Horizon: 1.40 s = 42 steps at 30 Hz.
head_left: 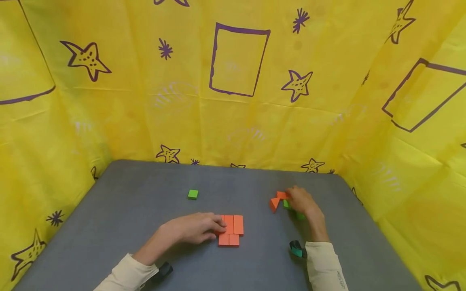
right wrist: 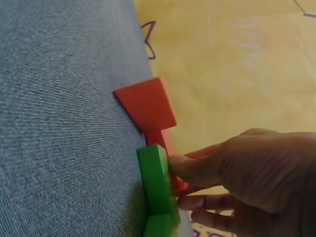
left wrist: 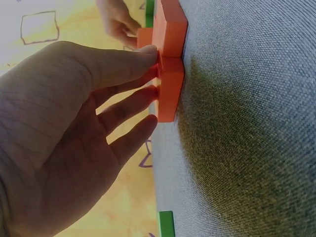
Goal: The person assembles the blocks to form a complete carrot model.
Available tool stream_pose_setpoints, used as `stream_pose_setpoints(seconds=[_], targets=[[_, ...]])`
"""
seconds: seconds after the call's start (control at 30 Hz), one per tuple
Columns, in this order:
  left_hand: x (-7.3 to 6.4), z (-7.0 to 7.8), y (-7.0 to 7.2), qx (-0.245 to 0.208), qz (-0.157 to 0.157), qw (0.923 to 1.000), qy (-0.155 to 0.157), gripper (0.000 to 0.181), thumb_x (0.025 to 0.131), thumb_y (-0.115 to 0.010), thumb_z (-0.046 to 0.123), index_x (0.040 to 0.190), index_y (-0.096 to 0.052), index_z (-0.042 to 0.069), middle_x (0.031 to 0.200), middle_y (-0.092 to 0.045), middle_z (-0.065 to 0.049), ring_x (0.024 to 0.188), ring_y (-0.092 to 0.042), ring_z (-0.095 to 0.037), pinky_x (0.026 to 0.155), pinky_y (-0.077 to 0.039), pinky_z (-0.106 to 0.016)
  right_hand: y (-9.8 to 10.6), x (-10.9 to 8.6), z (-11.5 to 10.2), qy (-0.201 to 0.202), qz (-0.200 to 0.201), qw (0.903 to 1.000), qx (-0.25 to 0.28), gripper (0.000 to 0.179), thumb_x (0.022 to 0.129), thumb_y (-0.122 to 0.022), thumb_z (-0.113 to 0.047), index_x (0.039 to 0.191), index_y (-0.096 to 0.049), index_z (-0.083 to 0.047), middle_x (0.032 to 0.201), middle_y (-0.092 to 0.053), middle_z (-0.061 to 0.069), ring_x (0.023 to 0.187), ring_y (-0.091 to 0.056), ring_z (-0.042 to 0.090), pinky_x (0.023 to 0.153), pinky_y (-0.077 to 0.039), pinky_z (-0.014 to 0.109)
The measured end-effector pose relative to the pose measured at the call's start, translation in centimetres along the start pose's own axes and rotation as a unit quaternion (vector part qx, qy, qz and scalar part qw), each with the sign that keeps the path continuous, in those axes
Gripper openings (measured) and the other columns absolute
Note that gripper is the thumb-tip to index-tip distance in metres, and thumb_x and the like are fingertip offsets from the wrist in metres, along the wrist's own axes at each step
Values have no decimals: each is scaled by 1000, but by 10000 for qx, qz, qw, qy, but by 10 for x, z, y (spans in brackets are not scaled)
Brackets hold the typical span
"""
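Observation:
My left hand (head_left: 193,227) rests its fingertips on the left part of a flat group of orange blocks (head_left: 238,224). Two smaller orange blocks (head_left: 223,240) lie against the group's near side. In the left wrist view, the thumb (left wrist: 133,64) and fingers meet the top of an orange block (left wrist: 170,91), fingers fairly straight. At the right, my right hand (head_left: 301,201) pinches an orange block (head_left: 280,195) between thumb and fingers. Beside it are an orange triangular block (head_left: 274,204) and a green block (right wrist: 154,170). Another green block (right wrist: 159,226) is partly hidden by the hand.
A lone green block (head_left: 193,194) lies on the grey table (head_left: 145,182), beyond the left hand. Yellow cloth (head_left: 236,125) with purple drawings hangs behind the table and along both sides.

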<state>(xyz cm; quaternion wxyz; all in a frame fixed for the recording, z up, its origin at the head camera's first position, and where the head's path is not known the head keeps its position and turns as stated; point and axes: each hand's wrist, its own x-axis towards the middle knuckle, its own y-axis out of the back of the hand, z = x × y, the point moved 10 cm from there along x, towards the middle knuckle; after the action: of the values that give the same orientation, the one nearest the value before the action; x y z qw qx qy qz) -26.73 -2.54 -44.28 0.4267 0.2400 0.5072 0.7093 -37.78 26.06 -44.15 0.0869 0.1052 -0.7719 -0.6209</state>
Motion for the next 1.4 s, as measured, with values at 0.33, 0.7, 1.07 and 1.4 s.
stream_pose_setpoints(seconds=[0.33, 0.7, 1.07, 1.4], targets=[[1, 0, 1, 25, -3, 10000, -80, 38, 102, -68, 16, 140, -68, 18, 141, -66, 3, 131, -61, -16, 111, -53, -35, 3, -1, 3, 11, 135, 9991, 407, 15, 95, -74, -12, 87, -71, 0, 75, -58, 6, 69, -48, 20, 62, -37, 31], [3, 1, -1, 60, -16, 10000, -52, 38, 102, -68, 16, 140, -69, 20, 141, -66, 5, 132, -61, -15, 111, -52, -34, 25, -13, 5, -103, 629, 9936, 936, 38, 96, -60, 5, 134, -54, 1, 94, -68, 24, 75, -60, 28, 69, -53, 43], [3, -3, -2, 33, -116, 9999, 104, 38, 102, -68, 17, 140, -68, 21, 142, -65, 6, 132, -60, -13, 112, -51, -34, 73, -16, -35, 639, 1548, 9734, 1566, 44, 103, -54, 6, 146, -57, -2, 119, -68, 22, 72, -60, 17, 70, -50, 31], [1, -2, 1, -9, -17, 10000, 29, 38, 102, -68, 16, 139, -69, 20, 140, -67, 4, 131, -61, -15, 111, -52, -34, 99, -26, -62, 893, 1688, 9529, 2356, 36, 108, -52, -6, 142, -64, -4, 103, -60, 17, 73, -60, 13, 64, -50, 21]])
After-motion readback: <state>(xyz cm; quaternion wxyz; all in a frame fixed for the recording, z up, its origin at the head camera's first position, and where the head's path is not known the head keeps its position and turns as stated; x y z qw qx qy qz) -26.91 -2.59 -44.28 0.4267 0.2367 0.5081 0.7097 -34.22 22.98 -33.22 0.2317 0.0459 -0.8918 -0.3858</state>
